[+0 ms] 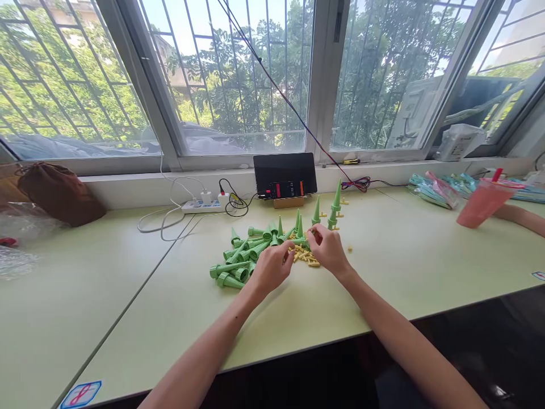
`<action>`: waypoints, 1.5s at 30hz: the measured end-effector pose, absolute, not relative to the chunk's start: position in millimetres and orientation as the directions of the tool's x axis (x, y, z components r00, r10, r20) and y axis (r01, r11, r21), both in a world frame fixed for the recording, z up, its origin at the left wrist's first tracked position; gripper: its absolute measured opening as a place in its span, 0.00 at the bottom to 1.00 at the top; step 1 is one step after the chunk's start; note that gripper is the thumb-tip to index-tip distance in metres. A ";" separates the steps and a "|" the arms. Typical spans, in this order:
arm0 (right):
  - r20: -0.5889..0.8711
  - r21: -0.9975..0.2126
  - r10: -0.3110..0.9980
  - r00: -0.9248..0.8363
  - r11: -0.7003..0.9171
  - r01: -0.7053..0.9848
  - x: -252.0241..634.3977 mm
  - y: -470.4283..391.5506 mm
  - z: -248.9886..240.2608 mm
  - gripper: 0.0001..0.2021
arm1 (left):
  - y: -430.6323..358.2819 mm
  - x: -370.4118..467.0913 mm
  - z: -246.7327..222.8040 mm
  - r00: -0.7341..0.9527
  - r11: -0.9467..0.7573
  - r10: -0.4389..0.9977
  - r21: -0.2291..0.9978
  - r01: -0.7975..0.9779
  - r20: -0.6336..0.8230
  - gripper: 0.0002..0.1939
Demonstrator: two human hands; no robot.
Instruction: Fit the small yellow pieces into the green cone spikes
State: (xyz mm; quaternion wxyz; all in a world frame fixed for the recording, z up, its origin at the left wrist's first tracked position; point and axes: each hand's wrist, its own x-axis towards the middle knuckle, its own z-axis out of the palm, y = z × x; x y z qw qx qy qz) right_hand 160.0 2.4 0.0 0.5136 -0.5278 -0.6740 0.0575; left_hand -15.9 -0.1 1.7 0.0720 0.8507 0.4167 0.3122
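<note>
Many green plastic spikes (pixel 232 268) lie in a heap on the pale green table (pixel 340 301), left of centre. My left hand (pixel 275 264) is at the heap's right side, fingers curled together; whatever they pinch is too small to name. Small yellow pegs (pixel 307 255) are piled between my hands. My right hand (pixel 326 247) is just above and right of that pile, its fingertips pinched near a green piece, and what they hold is hidden. Beyond it, stacked green cones (pixel 336 204) with yellow pegs sticking out stand upright.
A tablet (pixel 285 170) and a phone on a stand are behind the heap. A power strip (pixel 204 205) with cables lies left of them. At the right are a red cup (pixel 487 201), plastic packets (pixel 434 190) and another person's arm (pixel 522 218). A brown bag (pixel 62 193) sits at left.
</note>
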 end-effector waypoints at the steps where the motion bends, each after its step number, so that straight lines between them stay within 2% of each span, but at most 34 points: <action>1: 0.638 -0.618 0.764 0.090 0.439 0.652 159.3 1.1 0.9 0.10 | 0.1 -15.7 1.7 0.459 -0.643 0.754 0.382 0.665 0.469 0.08; 5: 0.649 -0.638 0.755 0.091 0.475 0.606 155.1 -5.3 5.1 0.09 | 1.1 -15.2 1.6 0.445 -0.622 0.771 0.390 0.679 0.455 0.07; 14: 0.640 -0.679 0.766 -0.056 0.599 0.424 145.7 -17.2 9.5 0.09 | 2.2 -16.3 1.4 0.409 -0.599 0.790 0.431 0.675 0.457 0.05; 20: 0.546 -0.769 0.819 -0.177 0.574 0.280 144.5 -21.7 9.7 0.07 | 4.2 -15.8 -0.1 0.395 -0.596 0.789 0.431 0.678 0.470 0.15; 24: 0.528 -0.799 0.817 -0.232 0.570 0.190 144.1 -23.5 10.4 0.06 | 3.7 -15.9 -0.3 0.395 -0.589 0.792 0.416 0.692 0.465 0.14; 28: 0.499 -0.831 0.825 -0.265 0.542 0.123 144.2 -23.9 11.8 0.07 | 1.4 -16.1 1.7 0.397 -0.579 0.789 0.352 0.735 0.468 0.10; 34: 0.487 -0.847 0.826 -0.285 0.525 0.076 143.4 -23.5 10.7 0.07 | -0.6 -16.5 4.2 0.406 -0.593 0.749 0.255 0.764 0.524 0.06; 45: 0.484 -0.851 0.821 -0.303 0.522 0.056 142.9 -23.0 8.0 0.06 | 0.5 -17.7 2.0 0.404 -0.612 0.749 0.316 0.725 0.525 0.06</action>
